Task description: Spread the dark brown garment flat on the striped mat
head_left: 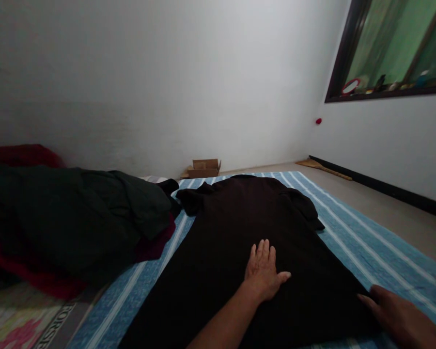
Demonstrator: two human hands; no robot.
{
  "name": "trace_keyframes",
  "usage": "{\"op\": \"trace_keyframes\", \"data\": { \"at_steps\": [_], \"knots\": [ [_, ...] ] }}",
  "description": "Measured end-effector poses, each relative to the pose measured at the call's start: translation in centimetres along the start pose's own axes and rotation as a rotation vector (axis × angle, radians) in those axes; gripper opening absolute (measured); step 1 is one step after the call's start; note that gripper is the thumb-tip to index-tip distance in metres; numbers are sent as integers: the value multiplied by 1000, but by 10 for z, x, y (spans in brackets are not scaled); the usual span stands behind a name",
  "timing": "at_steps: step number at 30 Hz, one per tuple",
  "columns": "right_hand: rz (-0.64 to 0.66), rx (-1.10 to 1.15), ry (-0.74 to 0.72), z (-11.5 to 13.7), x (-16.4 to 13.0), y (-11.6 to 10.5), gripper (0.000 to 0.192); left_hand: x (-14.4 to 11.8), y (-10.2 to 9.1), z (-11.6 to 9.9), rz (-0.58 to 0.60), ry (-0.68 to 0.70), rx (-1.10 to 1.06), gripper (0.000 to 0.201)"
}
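Note:
A dark short-sleeved shirt (pixel 240 252) lies spread over a blue striped sheet (pixel 349 237), its collar end away from me. My left hand (pixel 263 271) rests palm down on the middle of the shirt, fingers stretched out and thumb apart. At the shirt's lower right edge, my right hand (pixel 403 310) has its thumb and fingers closed on the cloth; the fingertips are partly hidden and somewhat blurred.
A heap of dark green and red clothes (pixel 80 223) lies left of the shirt. Beyond the sheet stands an open cardboard box (pixel 205 168) by the wall. A wooden-handled item (pixel 323 168) lies on the floor at right, below a window (pixel 396 48).

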State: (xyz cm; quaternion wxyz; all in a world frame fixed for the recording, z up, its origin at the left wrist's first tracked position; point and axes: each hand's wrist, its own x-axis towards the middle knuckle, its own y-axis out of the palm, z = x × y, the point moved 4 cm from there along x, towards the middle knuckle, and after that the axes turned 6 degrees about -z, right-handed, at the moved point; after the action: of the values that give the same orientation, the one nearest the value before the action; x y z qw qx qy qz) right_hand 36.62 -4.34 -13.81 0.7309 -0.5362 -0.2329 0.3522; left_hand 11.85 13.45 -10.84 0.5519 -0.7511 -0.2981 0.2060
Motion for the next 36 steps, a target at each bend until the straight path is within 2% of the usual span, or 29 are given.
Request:
{"op": "trace_keyframes", "data": {
  "at_steps": [3, 5, 6, 8, 11, 13, 14, 16, 19, 22, 26, 29, 30, 32, 34, 36],
  "knots": [
    [-190, -91, -64, 29, -1, -14, 27, -2, 0, -1, 0, 14, -32, 84],
    [-266, -88, -165, 69, 2, -22, 35, -3, 0, -1, -4, 18, -51, 83],
    [-277, -59, -218, 94, 6, -24, 36, -3, 0, -1, -8, 21, -58, 82],
    [-285, 12, -413, 153, 16, -24, 33, -3, 1, 0, -10, 21, -64, 81],
    [-245, 100, -696, 235, 38, -13, 32, -3, 1, 0, 7, 38, -78, 78],
    [-221, 95, -788, 270, 59, 1, 36, -4, 0, 0, -9, 56, -96, 78],
    [-206, 70, -803, 279, 71, 9, 38, -5, -1, 1, -28, 61, -110, 79],
    [-184, -11, -757, 281, 95, 28, 44, -7, -2, 2, -46, 53, -141, 80],
    [-144, -111, -594, 261, 125, 56, 59, -9, -3, 3, 10, 16, -176, 80],
    [-105, -147, -516, 244, 137, 74, 68, -10, -5, 1, 67, -4, -204, 77],
    [-100, -179, -510, 244, 137, 79, 69, -9, -11, -2, 151, 2, -223, 75],
    [-98, -186, -504, 248, 134, 74, 69, 1, -27, 2, 204, 99, -220, 64],
    [-88, -186, -504, 248, 133, 73, 68, 10, -36, 7, 171, 128, -197, 54],
    [-68, -184, -507, 249, 132, 71, 67, 37, -59, 23, -3, 120, -101, 36],
    [-63, -171, -510, 250, 133, 71, 68, 73, -76, 47, -136, 4, 22, 34],
    [-76, -149, -504, 250, 134, 72, 69, 111, -81, 76, -175, -150, 121, 39]
  ]
}}
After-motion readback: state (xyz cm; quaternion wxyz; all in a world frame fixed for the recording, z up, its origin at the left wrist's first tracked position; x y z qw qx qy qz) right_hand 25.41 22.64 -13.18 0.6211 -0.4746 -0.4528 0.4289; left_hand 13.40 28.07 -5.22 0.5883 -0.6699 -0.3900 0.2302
